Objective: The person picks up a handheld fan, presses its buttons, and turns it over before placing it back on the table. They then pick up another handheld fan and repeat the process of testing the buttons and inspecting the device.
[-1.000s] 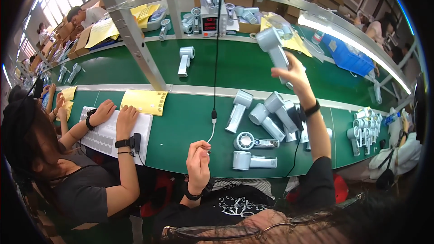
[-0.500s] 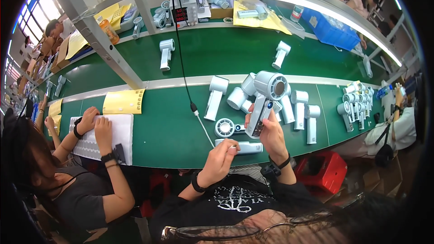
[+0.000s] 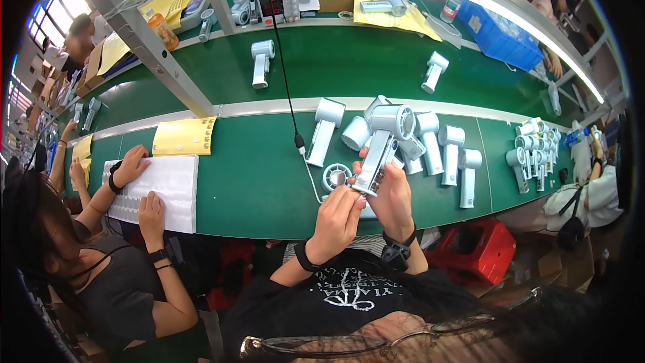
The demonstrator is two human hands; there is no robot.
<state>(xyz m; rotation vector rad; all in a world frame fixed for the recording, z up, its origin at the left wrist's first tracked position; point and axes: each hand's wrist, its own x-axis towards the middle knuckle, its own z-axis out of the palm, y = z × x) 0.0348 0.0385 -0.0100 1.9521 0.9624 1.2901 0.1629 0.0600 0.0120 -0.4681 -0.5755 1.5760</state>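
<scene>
My right hand point(image 3: 394, 203) is wrapped round the handle of a light blue handheld fan point(image 3: 390, 121), its round head up and its handle base toward me. At that base my left hand point(image 3: 336, 220) pinches the end of a charging cable point(image 3: 310, 176). The plug is hidden by my fingers; whether it sits in the fan I cannot tell. Below and left of the held fan lies another fan point(image 3: 336, 177), partly covered by my hands. Just beyond, several more fans lie close together, among them a fan point(image 3: 326, 131) left of the held one.
A power meter with a red display point(image 3: 272, 7) stands at the back. Single fans point(image 3: 262, 64) lie on the far green bench. At the right is a fan cluster point(image 3: 537, 151). A co-worker's hands point(image 3: 150, 212) rest on a white sheet point(image 3: 181, 195) at left. A red stool point(image 3: 474, 252) stands below.
My left hand has brought the cable end up to the base of the held fan. The fan has turned so its head faces more to the right. The co-worker's near hand has moved down the sheet.
</scene>
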